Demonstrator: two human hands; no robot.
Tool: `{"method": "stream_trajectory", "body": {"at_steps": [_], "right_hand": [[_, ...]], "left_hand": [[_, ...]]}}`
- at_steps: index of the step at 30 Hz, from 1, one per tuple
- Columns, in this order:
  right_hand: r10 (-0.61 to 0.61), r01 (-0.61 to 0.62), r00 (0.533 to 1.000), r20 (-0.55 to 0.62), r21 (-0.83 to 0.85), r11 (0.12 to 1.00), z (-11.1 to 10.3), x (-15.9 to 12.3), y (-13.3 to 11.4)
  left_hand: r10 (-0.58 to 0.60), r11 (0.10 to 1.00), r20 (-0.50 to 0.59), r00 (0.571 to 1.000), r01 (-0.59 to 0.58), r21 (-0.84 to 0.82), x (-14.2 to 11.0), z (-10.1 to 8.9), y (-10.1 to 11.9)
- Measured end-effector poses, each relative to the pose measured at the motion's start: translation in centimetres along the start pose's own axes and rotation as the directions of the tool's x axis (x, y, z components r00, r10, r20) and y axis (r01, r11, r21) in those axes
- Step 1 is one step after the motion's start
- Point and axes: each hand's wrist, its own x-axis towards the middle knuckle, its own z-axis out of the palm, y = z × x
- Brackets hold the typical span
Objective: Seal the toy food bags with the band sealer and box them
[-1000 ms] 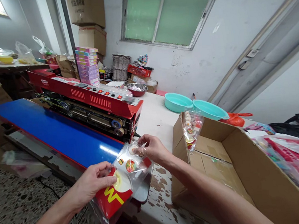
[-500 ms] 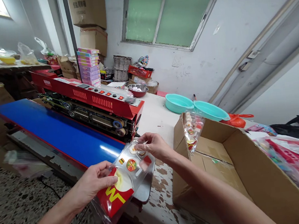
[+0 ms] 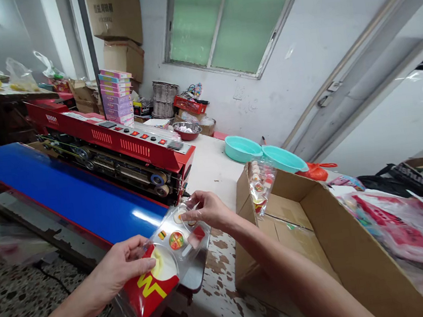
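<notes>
Both my hands hold a clear plastic bag [image 3: 191,252] over the near end of a blue conveyor belt [image 3: 71,200]. In it are a red card pouch [image 3: 152,290] with a yellow mark, a pale cream-coloured piece and small food-shaped pieces like a pizza and a burger. My left hand [image 3: 132,264] pinches the bag's left side beside the red pouch, thumb on top. My right hand [image 3: 206,211] pinches the upper end, near an egg-like piece. Behind the belt stands a red machine [image 3: 110,139] with exposed rollers, probably a bag sealer.
At right is an open cardboard box [image 3: 340,215], with a similar filled bag [image 3: 261,186] hanging over its corner. Two turquoise basins [image 3: 243,149] stand behind it. Pink and purple boxes [image 3: 117,100] are stacked beyond the machine. Plastic packs [image 3: 387,225] lie at far right.
The whole scene has shifted left in view as my head turned slightly right. Both hands keep the same hold on the bag, with little visible movement relative to the belt.
</notes>
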Motion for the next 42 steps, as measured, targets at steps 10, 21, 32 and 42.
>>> {"method": "stream_trajectory", "body": {"at_steps": [10, 21, 32, 42], "right_hand": [[-0.198, 0.199, 0.980, -0.024, 0.077, 0.977, -2.7, -1.4, -0.9], [0.013, 0.022, 0.996, -0.085, 0.394, 0.919, -2.3, -1.5, -0.2], [-0.055, 0.067, 0.997, -0.046, 0.303, 0.951, -0.5, -0.9, -2.6], [0.031, 0.021, 0.988, -0.153, 0.326, 0.945, 0.0, -0.2, -1.1]], "left_hand": [[0.044, 0.992, -0.085, 0.995, -0.054, -0.116, -0.2, -0.6, 0.3], [0.087, 0.988, -0.057, 0.995, -0.093, -0.120, -0.4, 0.4, -1.4], [0.277, 0.961, -0.247, 0.929, -0.269, 0.065, 3.1, 0.7, 6.0], [0.051, 0.967, -0.276, 0.960, -0.117, -0.228, 9.2, 0.6, 6.3]]}}
